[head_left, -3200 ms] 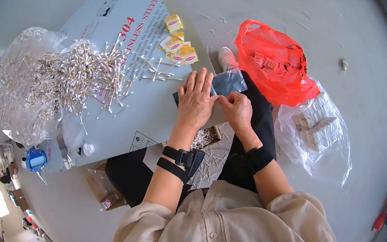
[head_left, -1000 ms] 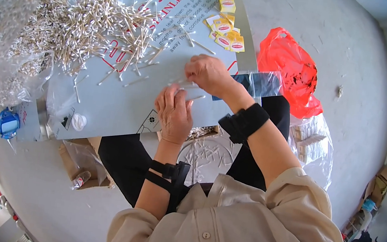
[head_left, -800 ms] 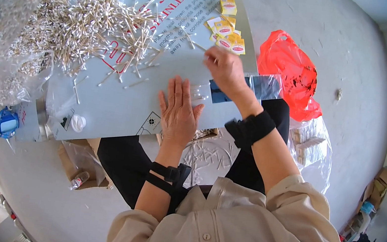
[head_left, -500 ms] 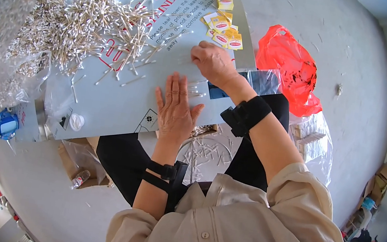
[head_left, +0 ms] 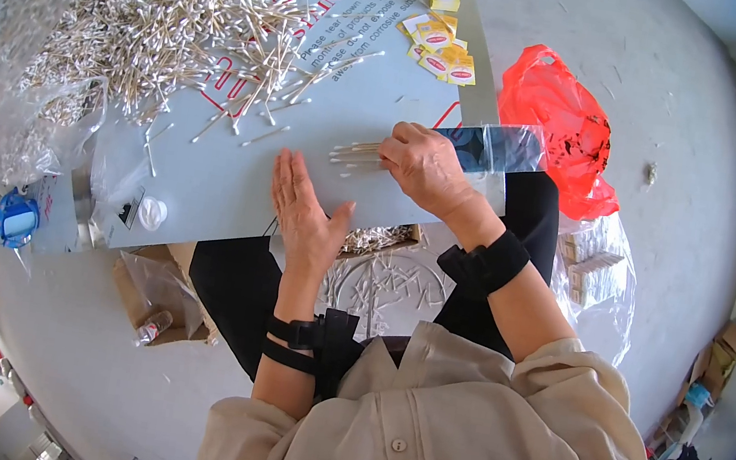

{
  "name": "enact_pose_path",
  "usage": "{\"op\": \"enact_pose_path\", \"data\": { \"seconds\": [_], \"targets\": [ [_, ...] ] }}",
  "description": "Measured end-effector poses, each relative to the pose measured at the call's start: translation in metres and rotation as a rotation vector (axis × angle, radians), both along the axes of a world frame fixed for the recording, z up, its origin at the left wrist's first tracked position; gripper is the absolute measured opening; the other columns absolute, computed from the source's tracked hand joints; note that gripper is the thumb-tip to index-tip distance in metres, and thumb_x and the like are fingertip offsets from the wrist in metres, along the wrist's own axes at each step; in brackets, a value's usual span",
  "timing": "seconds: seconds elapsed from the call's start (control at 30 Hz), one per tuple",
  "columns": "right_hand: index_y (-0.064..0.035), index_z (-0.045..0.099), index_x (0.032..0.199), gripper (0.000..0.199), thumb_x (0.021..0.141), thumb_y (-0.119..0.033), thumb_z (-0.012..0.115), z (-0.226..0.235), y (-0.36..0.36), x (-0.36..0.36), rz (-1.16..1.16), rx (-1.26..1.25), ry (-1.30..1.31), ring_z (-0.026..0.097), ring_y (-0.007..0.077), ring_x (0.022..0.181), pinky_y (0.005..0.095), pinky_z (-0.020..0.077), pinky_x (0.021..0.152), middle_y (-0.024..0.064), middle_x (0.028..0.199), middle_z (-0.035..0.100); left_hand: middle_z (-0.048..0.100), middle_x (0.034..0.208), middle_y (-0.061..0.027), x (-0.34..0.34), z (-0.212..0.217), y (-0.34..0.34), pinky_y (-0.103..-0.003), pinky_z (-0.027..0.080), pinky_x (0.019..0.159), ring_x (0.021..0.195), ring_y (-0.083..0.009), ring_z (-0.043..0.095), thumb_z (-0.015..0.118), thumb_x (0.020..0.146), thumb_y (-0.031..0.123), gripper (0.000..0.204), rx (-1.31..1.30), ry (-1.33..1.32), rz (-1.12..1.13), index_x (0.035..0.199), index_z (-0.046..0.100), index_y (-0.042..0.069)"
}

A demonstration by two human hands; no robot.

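Note:
My right hand (head_left: 429,171) is closed over a few cotton swabs (head_left: 356,148) near the table's front edge, their white tips sticking out to the left of its fingers. Right beside it lies a clear plastic sleeve with a dark blue panel (head_left: 485,148). My left hand (head_left: 305,216) rests at the table edge, fingers straight and thumb apart, holding nothing. A big heap of cotton swabs (head_left: 160,28) spills out of a clear plastic bag (head_left: 2,71) on the left. Loose swabs (head_left: 266,136) lie between the heap and my hands.
Small yellow-and-white cards (head_left: 435,35) lie toward the table's far right. A red plastic bag (head_left: 555,125) is beyond the right edge. A white round lid (head_left: 152,213) and a blue object (head_left: 16,218) sit front left. Below are a box of swabs (head_left: 376,239) and a cardboard box (head_left: 172,334).
My right hand has come down toward the table's front edge and now covers swabs that lay loose there. My left hand has slid left and nearer to me, off those swabs.

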State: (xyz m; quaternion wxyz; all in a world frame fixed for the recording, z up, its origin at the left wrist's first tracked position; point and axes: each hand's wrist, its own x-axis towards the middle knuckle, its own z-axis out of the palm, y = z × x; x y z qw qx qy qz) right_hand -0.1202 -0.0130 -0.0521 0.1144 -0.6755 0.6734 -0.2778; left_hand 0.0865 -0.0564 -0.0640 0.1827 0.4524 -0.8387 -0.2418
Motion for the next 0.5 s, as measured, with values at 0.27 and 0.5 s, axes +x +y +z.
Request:
{"op": "enact_pose_path", "data": {
  "seconds": [0.27, 0.5],
  "targets": [
    [-0.0041, 0.056, 0.077, 0.011, 0.074, -0.007, 0.066, -0.0042, -0.0065, -0.0038, 0.071, -0.042, 0.050, 0.059, 0.0298, 0.078, 0.0402, 0.0497, 0.068, 0.0095, 0.081, 0.054, 0.026, 0.150, -0.0221, 0.0033, -0.0015, -0.0031, -0.049, 0.018, 0.115, 0.141, -0.0386, 0.020, 0.078, 0.066, 0.015, 0.098, 0.026, 0.030, -0.006, 0.146, 0.023, -0.001],
    [-0.0038, 0.057, 0.076, 0.007, 0.074, -0.008, 0.062, -0.0008, 0.0015, -0.0063, -0.016, -0.082, -0.025, 0.061, 0.0313, 0.077, 0.0417, 0.0512, 0.067, 0.0111, 0.081, 0.058, 0.037, 0.143, -0.0201, 0.0086, -0.0060, 0.0018, -0.050, 0.024, 0.111, 0.134, -0.0396, 0.031, 0.077, 0.066, 0.012, 0.085, 0.030, 0.228, 0.009, 0.139, 0.034, 0.000]
  ]
}}
